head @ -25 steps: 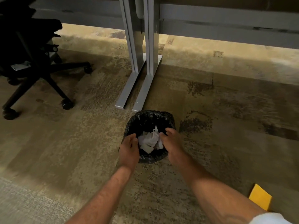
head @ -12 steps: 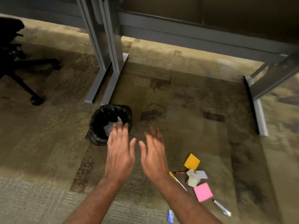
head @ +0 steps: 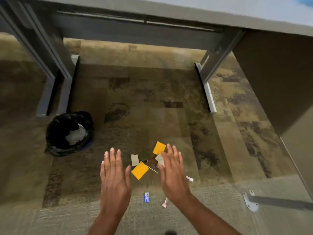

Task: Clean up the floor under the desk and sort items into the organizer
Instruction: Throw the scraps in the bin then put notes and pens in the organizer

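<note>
The left hand (head: pixel 115 175) and the right hand (head: pixel 172 173) hang side by side above the floor (head: pixel 169 119). On both the grip is apart: the fingers are straight and spread, and they hold nothing.

The scattered things lie between the two hands and just ahead of them. A yellow note (head: pixel 139 170) lies in the gap, just beside the left thumb, so the left hand seems the nearer one for it. A second yellow note (head: pixel 159 147) and a crumpled paper (head: pixel 160 160) are at the right fingertips; whether the fingers touch them cannot be told. A beige slip (head: pixel 134 159) lies between the notes. A thin pen (head: pixel 152 169) lies slanted, its long axis running from far-left to near-right. Nearer to the person lie a small blue item (head: pixel 146 197) and a pink one (head: pixel 164 203).

The floor is patterned carpet, so flat paper will probably need a fingernail under an edge. Far left of the left hand stands a bin with a black bag (head: pixel 69 133), with white paper inside, beside the desk leg (head: pixel 50 92). The desk (head: pixel 169 12) spans above. No organizer is in view.
</note>
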`<state>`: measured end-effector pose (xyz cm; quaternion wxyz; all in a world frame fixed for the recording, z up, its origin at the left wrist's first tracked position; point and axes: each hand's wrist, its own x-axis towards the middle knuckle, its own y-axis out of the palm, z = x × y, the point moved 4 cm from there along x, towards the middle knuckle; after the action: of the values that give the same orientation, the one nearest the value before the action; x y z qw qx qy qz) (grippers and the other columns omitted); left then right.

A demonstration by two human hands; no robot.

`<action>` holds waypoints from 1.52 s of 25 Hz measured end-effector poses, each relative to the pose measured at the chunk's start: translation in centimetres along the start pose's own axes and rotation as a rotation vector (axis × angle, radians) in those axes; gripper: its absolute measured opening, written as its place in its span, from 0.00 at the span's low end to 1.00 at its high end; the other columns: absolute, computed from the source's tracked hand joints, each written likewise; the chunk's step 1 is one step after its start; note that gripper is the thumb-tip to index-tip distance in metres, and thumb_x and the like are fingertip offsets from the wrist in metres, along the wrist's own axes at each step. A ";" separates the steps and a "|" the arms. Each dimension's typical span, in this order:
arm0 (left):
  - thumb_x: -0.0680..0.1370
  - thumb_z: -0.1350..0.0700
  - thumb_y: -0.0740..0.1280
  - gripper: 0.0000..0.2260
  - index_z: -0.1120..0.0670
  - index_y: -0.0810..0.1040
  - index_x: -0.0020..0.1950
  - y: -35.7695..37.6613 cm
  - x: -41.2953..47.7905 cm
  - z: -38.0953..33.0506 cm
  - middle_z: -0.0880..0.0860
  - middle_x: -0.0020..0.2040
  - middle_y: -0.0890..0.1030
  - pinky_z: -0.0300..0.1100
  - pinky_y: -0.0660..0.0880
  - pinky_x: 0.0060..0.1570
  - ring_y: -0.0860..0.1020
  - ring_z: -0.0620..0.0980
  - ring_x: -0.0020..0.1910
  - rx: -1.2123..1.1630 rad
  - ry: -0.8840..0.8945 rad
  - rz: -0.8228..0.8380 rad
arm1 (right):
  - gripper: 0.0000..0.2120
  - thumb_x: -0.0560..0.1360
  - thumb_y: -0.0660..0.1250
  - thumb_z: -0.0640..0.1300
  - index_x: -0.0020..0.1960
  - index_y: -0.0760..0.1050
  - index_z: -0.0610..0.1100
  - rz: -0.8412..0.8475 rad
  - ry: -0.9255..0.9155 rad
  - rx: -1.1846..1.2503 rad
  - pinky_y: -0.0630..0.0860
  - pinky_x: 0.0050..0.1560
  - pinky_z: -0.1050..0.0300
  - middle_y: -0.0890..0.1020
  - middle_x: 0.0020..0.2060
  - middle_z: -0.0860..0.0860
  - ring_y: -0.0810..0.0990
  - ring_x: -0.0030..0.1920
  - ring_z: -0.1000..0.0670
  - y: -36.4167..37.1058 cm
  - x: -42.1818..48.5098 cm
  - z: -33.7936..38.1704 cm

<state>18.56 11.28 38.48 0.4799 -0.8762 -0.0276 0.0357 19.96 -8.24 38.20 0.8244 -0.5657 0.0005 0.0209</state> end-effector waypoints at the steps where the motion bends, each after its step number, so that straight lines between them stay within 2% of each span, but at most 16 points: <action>1: 0.83 0.46 0.50 0.28 0.54 0.52 0.82 0.5 -0.3 0.1 0.52 0.83 0.49 0.54 0.49 0.79 0.42 0.48 0.81 -0.008 -0.001 -0.003 | 0.19 0.84 0.50 0.48 0.72 0.67 0.46 0.000 0.025 -0.008 0.46 0.78 0.47 0.53 0.80 0.47 0.44 0.80 0.48 0.0 -0.5 -1.5; 7: 0.83 0.48 0.52 0.27 0.53 0.55 0.81 8.4 -0.6 2.6 0.52 0.82 0.52 0.52 0.49 0.78 0.44 0.48 0.82 0.042 0.050 0.001 | 0.19 0.84 0.52 0.47 0.74 0.65 0.46 -0.045 0.107 -0.080 0.41 0.78 0.52 0.51 0.80 0.48 0.43 0.80 0.49 5.0 -1.1 -10.6; 10: 0.83 0.47 0.51 0.26 0.53 0.56 0.81 15.1 0.1 4.5 0.52 0.82 0.52 0.52 0.49 0.78 0.44 0.48 0.82 0.057 0.039 -0.006 | 0.20 0.84 0.50 0.47 0.74 0.64 0.46 -0.044 0.078 -0.043 0.39 0.78 0.53 0.50 0.80 0.49 0.41 0.80 0.50 10.0 -0.8 -14.7; 12: 0.83 0.46 0.50 0.26 0.53 0.57 0.81 19.4 0.6 5.8 0.52 0.82 0.54 0.52 0.50 0.78 0.44 0.48 0.82 0.085 0.030 0.001 | 0.22 0.83 0.46 0.48 0.73 0.65 0.45 -0.026 0.086 -0.027 0.40 0.78 0.51 0.52 0.80 0.47 0.43 0.80 0.48 13.4 -0.5 -16.6; 14: 0.83 0.46 0.48 0.26 0.52 0.56 0.81 23.5 0.8 7.1 0.52 0.82 0.55 0.52 0.50 0.78 0.44 0.48 0.82 0.104 0.027 0.000 | 0.24 0.81 0.44 0.50 0.72 0.66 0.44 -0.008 0.093 -0.041 0.44 0.77 0.49 0.57 0.79 0.43 0.51 0.80 0.43 17.0 0.1 -18.4; 17: 0.83 0.45 0.47 0.27 0.51 0.55 0.81 28.5 1.2 9.3 0.51 0.82 0.54 0.53 0.51 0.78 0.45 0.49 0.82 0.089 -0.020 0.004 | 0.20 0.79 0.54 0.47 0.69 0.68 0.44 0.033 0.116 -0.074 0.59 0.75 0.45 0.64 0.76 0.41 0.61 0.76 0.40 22.1 1.1 -21.1; 19: 0.82 0.45 0.47 0.27 0.52 0.56 0.81 31.5 1.5 11.2 0.53 0.82 0.55 0.56 0.54 0.77 0.48 0.52 0.81 0.071 -0.068 0.000 | 0.19 0.78 0.60 0.46 0.68 0.69 0.45 0.064 0.119 -0.067 0.68 0.69 0.45 0.66 0.74 0.43 0.64 0.74 0.42 25.6 1.6 -22.5; 21: 0.82 0.44 0.47 0.28 0.53 0.58 0.80 33.9 2.1 13.0 0.55 0.81 0.59 0.57 0.57 0.76 0.53 0.55 0.81 0.086 -0.086 -0.013 | 0.20 0.75 0.66 0.46 0.67 0.71 0.45 0.077 0.130 -0.081 0.75 0.61 0.47 0.71 0.71 0.44 0.72 0.70 0.43 28.5 2.4 -23.4; 24: 0.81 0.44 0.46 0.28 0.53 0.60 0.80 37.1 3.2 15.4 0.55 0.80 0.62 0.57 0.59 0.74 0.56 0.56 0.80 0.120 -0.081 -0.008 | 0.21 0.72 0.71 0.46 0.63 0.74 0.45 0.040 0.118 -0.079 0.75 0.50 0.48 0.82 0.59 0.47 0.80 0.57 0.43 31.8 3.7 -24.5; 27: 0.81 0.44 0.49 0.27 0.52 0.63 0.78 39.3 5.1 17.8 0.54 0.77 0.66 0.57 0.59 0.74 0.60 0.56 0.78 0.104 -0.170 -0.001 | 0.20 0.76 0.66 0.51 0.66 0.73 0.47 0.018 0.179 -0.038 0.72 0.53 0.47 0.82 0.54 0.48 0.79 0.55 0.42 34.5 5.5 -25.5; 30: 0.82 0.48 0.58 0.23 0.50 0.66 0.77 40.6 6.6 19.3 0.54 0.75 0.71 0.58 0.58 0.72 0.66 0.56 0.75 0.069 -0.316 -0.003 | 0.21 0.72 0.70 0.56 0.62 0.75 0.48 0.002 0.260 -0.060 0.73 0.51 0.45 0.83 0.48 0.48 0.80 0.51 0.41 37.2 6.7 -26.1; 33: 0.80 0.44 0.61 0.22 0.44 0.69 0.74 42.2 7.6 20.9 0.52 0.68 0.78 0.61 0.62 0.70 0.74 0.59 0.66 -0.007 -0.440 0.011 | 0.23 0.70 0.72 0.56 0.61 0.76 0.48 -0.011 0.278 -0.082 0.74 0.50 0.46 0.84 0.47 0.48 0.80 0.49 0.42 38.6 7.2 -26.3; 35: 0.75 0.39 0.60 0.24 0.44 0.72 0.70 43.6 8.3 22.5 0.52 0.60 0.83 0.65 0.70 0.63 0.79 0.60 0.58 -0.068 -0.503 0.034 | 0.21 0.71 0.71 0.52 0.63 0.75 0.48 -0.005 0.303 -0.003 0.73 0.52 0.47 0.84 0.49 0.48 0.80 0.51 0.42 38.9 7.4 -26.4; 38: 0.73 0.39 0.64 0.21 0.50 0.78 0.61 44.0 9.4 22.2 0.55 0.53 0.84 0.61 0.75 0.55 0.80 0.62 0.52 -0.156 -0.569 0.023 | 0.17 0.73 0.70 0.44 0.62 0.74 0.50 -0.007 0.403 0.439 0.77 0.44 0.54 0.84 0.48 0.50 0.82 0.49 0.46 38.3 7.3 -26.9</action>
<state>26.57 7.04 -10.89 0.3837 -0.8654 -0.1539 0.2831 26.49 -19.33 -7.36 0.9104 -0.3665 0.1669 -0.0953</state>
